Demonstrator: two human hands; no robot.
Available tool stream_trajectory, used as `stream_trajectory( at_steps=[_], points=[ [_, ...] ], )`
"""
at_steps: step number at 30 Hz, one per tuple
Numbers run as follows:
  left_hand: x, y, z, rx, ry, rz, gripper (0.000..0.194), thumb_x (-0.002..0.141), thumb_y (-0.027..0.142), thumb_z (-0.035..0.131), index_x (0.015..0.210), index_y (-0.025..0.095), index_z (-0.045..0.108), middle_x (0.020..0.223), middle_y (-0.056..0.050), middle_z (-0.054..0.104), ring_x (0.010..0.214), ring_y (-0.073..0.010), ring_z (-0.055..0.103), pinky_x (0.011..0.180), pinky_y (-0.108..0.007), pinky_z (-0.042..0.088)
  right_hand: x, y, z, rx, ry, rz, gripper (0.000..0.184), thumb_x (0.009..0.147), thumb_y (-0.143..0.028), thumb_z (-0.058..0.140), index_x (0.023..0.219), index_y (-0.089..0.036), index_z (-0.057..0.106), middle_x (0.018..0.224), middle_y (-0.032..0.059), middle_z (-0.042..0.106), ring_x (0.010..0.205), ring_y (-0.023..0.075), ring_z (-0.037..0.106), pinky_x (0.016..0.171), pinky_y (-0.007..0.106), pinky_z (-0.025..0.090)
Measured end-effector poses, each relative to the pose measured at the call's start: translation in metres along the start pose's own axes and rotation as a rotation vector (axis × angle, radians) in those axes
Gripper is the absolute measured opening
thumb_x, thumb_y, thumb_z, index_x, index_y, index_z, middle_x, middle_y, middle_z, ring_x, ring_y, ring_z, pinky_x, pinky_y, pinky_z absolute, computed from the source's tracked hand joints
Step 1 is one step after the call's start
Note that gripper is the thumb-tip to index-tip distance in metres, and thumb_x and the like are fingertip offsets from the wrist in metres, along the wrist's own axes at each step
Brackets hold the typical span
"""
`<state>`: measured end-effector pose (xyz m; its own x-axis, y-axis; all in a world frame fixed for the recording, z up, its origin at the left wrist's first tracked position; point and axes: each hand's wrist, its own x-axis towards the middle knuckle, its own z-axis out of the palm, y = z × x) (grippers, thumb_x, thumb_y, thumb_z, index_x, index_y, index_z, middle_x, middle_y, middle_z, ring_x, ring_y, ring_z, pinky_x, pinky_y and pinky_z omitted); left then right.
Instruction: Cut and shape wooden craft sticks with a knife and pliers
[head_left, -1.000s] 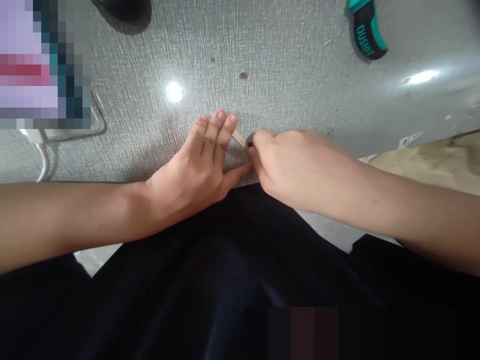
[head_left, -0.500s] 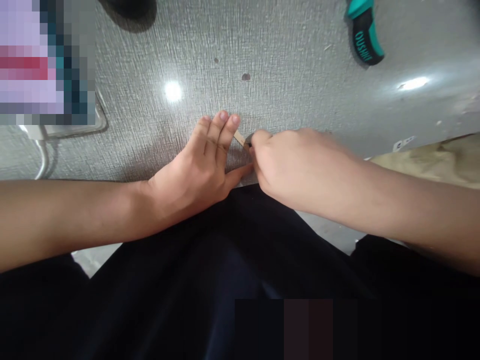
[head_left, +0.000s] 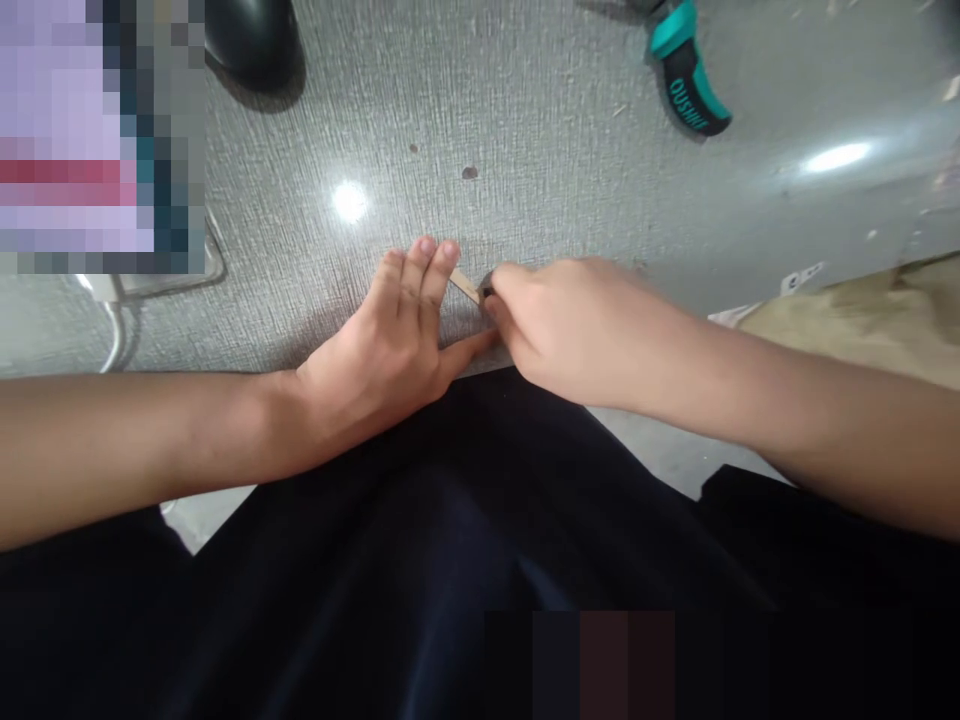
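Note:
My left hand [head_left: 401, 320] lies over the near edge of the table, its visible fingers extended and its thumb reaching right. From beneath those fingers sticks out a thin, flat wooden strip [head_left: 465, 286], which the hand holds down; the index finger is hidden. My right hand [head_left: 574, 325] is closed in a pinch at the strip's right end. Between its thumb and index finger shows a small dark metallic piece [head_left: 488, 284], touching or very near the strip. Most of that piece is hidden inside the fist, so its kind cannot be made out.
A teal-and-black tool handle [head_left: 690, 85] lies at the upper right. A black rounded object [head_left: 259, 45], like a computer mouse, sits at upper left. A white cable [head_left: 115, 335] runs beside a blurred-out item. Beige cloth [head_left: 847, 320] is at the right.
The camera view has shifted slightly, so the table objects appear displaced. Both hands keep nearly the same pose around the strip, with the right hand's fingertips still at its end.

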<state>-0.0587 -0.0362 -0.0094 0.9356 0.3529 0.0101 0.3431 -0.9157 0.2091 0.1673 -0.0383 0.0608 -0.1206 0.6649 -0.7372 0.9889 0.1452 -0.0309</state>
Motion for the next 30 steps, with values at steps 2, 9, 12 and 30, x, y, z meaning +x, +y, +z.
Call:
stream_trajectory(
  at_steps=[2,9,12,30],
  points=[
    [-0.001,0.000,0.001,-0.012,0.021,-0.012,0.093,0.118,0.032,0.067,0.195,0.022,0.017,0.189,-0.031,0.045,0.172,-0.0560,0.052,0.134,-0.074,0.055,-0.004,0.006,0.012,0.060,0.089,-0.008,0.037,0.115,-0.025,0.040,0.116,-0.013,0.075,0.077,0.0121,0.070,0.060,0.0239,0.050,0.062,0.038,0.028],
    [0.000,0.003,0.002,0.027,0.057,-0.021,0.095,0.119,0.036,0.067,0.195,0.020,0.013,0.184,-0.033,0.051,0.169,-0.0538,0.057,0.133,-0.070,0.056,-0.010,0.010,0.029,0.197,0.226,-0.061,0.037,0.115,-0.031,0.040,0.104,-0.017,0.072,0.071,0.0071,0.063,0.058,0.0203,0.040,0.064,0.038,0.025],
    [-0.004,0.004,0.001,0.109,0.128,-0.007,0.088,0.117,0.033,0.071,0.192,0.017,0.027,0.176,-0.033,0.061,0.161,-0.0506,0.068,0.125,-0.064,0.064,-0.007,0.011,0.026,0.208,0.243,-0.040,0.037,0.116,-0.033,0.041,0.101,-0.019,0.072,0.070,0.0067,0.062,0.057,0.0201,0.039,0.065,0.039,0.023],
    [0.000,0.002,-0.022,0.254,0.160,0.067,0.054,0.117,0.021,0.059,0.156,-0.015,0.063,0.098,-0.014,0.071,0.089,-0.0266,0.068,0.067,-0.040,0.058,-0.016,0.034,0.027,0.627,0.368,-0.051,0.032,0.111,-0.035,0.057,0.140,-0.026,0.067,0.113,0.0090,0.082,0.095,0.0304,0.077,0.084,0.045,0.056]
  ],
)
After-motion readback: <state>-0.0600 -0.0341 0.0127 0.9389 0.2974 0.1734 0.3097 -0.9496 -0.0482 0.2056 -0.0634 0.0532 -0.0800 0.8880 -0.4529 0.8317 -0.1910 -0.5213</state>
